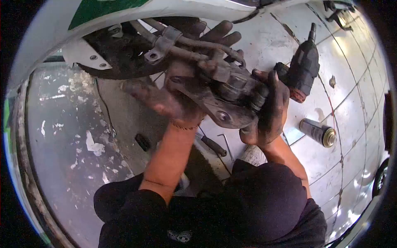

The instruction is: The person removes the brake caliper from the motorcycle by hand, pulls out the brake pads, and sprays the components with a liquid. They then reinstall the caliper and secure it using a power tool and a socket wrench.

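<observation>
Far left of the metal bracket unit (237, 91), I see a scuffed grey panel (62, 144) flecked with pale patches. Above and left of the unit curves a white body panel (182, 10) with a green patch; I find no lettering on it. The left hand (175, 101) lies beneath the unit, spread wide, its thumb out to the left and its fingertips showing beyond the pipes (192, 43). Well below the unit, the black shirt (198, 223) carries a pale logo I can't read.

The unit sits between both hands, its bracket slanting from upper left to lower right along its long axis; the pipes run to its upper left. Just below lie a black-handled screwdriver (214, 146) and a hex key (227, 146).

At the unit's right end, I see the right hand (273, 107) cupped around it, holding it. Further right rests an impact wrench (305, 66), nose pointing up and away. Below that, right of the unit, a spray can (317, 132) lies tipped; its label is too blurred for me.
</observation>
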{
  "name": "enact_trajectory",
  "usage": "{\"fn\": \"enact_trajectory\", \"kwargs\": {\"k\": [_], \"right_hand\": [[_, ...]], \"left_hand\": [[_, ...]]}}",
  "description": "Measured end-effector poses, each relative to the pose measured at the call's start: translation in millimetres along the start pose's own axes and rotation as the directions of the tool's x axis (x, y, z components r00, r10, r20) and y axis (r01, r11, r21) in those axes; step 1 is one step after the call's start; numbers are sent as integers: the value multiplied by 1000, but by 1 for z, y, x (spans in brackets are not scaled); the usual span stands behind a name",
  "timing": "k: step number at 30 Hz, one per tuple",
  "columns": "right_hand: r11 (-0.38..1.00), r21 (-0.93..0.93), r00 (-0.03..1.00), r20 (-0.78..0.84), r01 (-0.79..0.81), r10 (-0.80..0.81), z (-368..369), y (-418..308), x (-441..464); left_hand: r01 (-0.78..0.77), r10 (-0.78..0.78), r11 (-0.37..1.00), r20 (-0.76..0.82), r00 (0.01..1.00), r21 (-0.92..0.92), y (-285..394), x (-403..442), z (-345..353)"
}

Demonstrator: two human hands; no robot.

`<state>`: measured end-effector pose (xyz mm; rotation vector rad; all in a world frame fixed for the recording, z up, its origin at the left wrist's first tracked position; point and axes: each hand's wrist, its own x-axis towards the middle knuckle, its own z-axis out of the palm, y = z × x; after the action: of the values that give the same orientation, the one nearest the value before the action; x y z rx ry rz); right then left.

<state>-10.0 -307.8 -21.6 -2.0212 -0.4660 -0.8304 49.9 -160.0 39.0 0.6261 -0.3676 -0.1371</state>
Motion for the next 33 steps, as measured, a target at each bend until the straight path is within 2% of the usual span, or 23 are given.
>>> {"fn": "enact_trajectory", "kwargs": {"k": [1, 3, 4, 7, 9, 10, 17, 19, 20, 22, 24, 26, 29, 31, 33], "right_hand": [[1000, 12, 1000, 8, 13, -13, 3, 0, 2], [978, 189, 994, -41, -92, 102, 13, -2, 2], [955, 270, 991, -9, -124, 132, 17, -2, -3], [952, 269, 988, 3, -148, 153, 17, 1, -2], [935, 311, 983, -22, -168, 183, 19, 3, -1], [948, 287, 985, -57, -140, 163, 18, 5, 0], [950, 297, 977, -153, -97, 148, 20, 5, 0], [953, 285, 979, -145, -98, 144, 18, 4, -1], [956, 277, 980, -135, -102, 144, 18, 3, -2], [964, 252, 981, -144, -90, 129, 18, 3, -1], [971, 229, 982, -152, -74, 111, 18, 3, 1], [932, 337, 964, -174, -134, 201, 19, 3, 3], [951, 302, 951, -267, -69, 154, 22, 7, 7], [950, 305, 954, -258, -71, 154, 21, 9, 6], [950, 303, 957, -247, -72, 152, 21, 11, 5]], "left_hand": [[-18, 18, 1000, -6, 1000, 5, 0, -1, -6], [-53, 64, 995, 152, 986, -79, -2, -3, -23], [-66, 76, 995, 146, 986, -72, -3, -4, -27], [-56, 68, 990, 89, 994, -129, -16, 1, -37], [-115, 160, 974, 231, 960, -195, -28, 13, -38], [-71, 139, 949, 208, 968, -306, -22, 9, -27], [-11, 27, 990, 111, 993, -140, -20, 4, -35], [94, 6, 959, 351, 937, -267, -20, 11, -42], [98, 4, 958, 350, 937, -271, -23, 12, -44], [-73, 99, 993, 313, 945, -96, -27, 13, -44], [-38, 63, 995, 272, 960, -95, -25, 13, -46], [-5, 26, 996, 232, 972, -93, -24, 13, -46], [43, 0, 986, 257, 967, -161, -25, 12, -45], [49, -4, 972, 189, 982, -231, -27, 8, -42], [52, -20, 979, 159, 987, -197, -27, 7, -41]]}}
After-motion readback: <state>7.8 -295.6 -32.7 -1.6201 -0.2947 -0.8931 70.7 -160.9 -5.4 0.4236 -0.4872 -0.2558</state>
